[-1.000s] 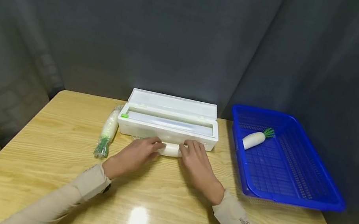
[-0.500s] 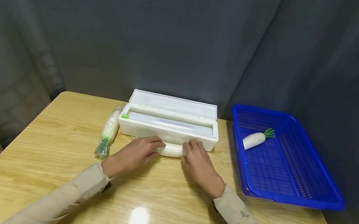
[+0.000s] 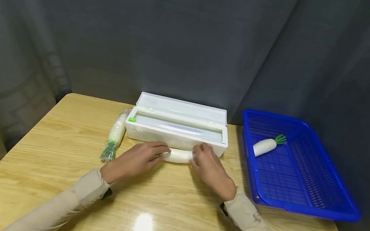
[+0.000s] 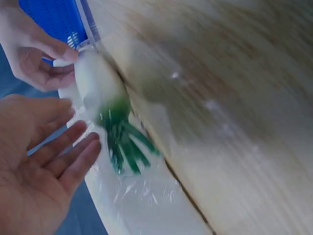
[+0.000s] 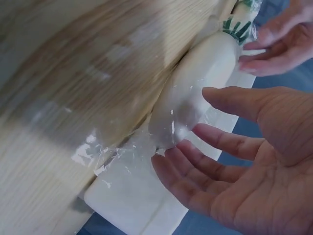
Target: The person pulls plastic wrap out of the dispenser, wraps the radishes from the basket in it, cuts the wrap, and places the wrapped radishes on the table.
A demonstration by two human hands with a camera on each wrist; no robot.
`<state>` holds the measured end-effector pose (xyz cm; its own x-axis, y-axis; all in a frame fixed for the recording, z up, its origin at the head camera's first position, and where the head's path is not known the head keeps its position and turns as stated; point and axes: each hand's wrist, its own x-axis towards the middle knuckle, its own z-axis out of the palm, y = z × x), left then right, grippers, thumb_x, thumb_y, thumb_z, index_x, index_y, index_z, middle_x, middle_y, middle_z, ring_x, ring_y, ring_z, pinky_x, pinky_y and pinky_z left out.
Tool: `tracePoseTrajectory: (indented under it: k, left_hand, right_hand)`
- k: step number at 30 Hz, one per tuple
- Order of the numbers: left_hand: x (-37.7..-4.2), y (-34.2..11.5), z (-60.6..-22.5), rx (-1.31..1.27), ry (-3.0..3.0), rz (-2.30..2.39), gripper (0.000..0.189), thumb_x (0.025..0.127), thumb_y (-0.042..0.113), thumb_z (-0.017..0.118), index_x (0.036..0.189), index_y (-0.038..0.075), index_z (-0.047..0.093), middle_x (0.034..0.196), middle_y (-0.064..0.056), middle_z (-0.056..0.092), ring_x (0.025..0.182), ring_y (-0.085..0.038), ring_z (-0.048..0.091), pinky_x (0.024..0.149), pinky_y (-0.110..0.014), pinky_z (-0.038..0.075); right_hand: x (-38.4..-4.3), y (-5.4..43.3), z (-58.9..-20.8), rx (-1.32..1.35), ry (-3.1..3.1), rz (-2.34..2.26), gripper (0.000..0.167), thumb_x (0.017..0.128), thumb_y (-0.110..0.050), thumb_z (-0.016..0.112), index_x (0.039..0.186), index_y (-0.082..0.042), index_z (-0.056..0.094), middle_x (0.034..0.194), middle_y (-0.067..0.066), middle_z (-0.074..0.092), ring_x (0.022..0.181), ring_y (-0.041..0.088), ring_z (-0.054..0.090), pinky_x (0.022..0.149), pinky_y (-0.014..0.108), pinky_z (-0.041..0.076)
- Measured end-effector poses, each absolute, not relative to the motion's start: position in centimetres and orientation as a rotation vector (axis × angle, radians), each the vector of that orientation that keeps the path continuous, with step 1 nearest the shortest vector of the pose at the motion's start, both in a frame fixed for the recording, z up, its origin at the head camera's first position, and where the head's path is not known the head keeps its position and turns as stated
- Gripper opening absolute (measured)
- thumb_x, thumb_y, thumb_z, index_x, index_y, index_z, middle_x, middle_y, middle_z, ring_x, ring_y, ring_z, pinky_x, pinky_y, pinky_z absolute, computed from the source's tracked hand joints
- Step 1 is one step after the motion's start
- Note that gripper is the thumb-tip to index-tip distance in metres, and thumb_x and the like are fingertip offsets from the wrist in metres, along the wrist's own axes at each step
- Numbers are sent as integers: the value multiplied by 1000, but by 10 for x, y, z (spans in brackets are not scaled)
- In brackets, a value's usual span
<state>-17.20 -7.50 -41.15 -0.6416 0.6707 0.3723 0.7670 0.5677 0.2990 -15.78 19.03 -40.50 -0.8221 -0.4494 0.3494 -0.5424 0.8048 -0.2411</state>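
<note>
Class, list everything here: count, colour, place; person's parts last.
Leafy oblong radish: one, white and green, between hands
Plastic film: uncounted, transparent, on that radish
Wrapped radish: one, same colours, left of box
Unwrapped radish: one, same colours, in basket
Long open box: one, white, behind hands
Smooth strip: one, pale, inside box
Small tab: one, green, on box
Rectangular mesh basket: one, blue, table's right
Wooden table: one, light brown, underneath
Fabric backdrop: one, dark grey, behind
Sleeves: two, beige, on arms
Left hand, right hand: two, bare, at first radish
</note>
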Motion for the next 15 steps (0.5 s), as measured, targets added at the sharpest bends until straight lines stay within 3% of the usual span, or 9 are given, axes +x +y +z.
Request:
tracePoseTrajectory:
  k: [4,7,11,15]
  left_hand:
    - [-178,-88,-404,-1102,-2405,-720,24,96,1,74,120,4,75,120,-10,73,103,-25,73,82,-41,61]
    - [-187,-104,-398,-953,-2300,-769,21,93,-2,77,114,1,75,115,-13,74,103,-31,72,87,-47,59]
    - [-198,-127,-394,-715,-2393,-866,37,96,9,77,128,-4,67,132,-23,65,118,-41,64,98,-58,54]
    - [-209,-140,-401,-574,-2614,-956,62,98,18,76,148,-8,50,154,-32,46,142,-48,46,111,-63,44]
  right_hand:
    - [-158,187,-402,737,-2736,392,12,93,-5,76,94,0,65,93,15,59,87,33,60,62,44,53]
    - [-157,184,-401,736,-2737,312,13,94,-5,75,90,-1,63,89,15,58,82,32,59,57,41,51]
    - [-156,182,-398,732,-2762,234,14,94,-6,77,90,-1,64,88,13,58,79,29,58,55,39,50]
    - [-152,178,-397,725,-2770,193,17,92,-7,79,90,-2,64,87,12,58,75,28,57,54,37,50]
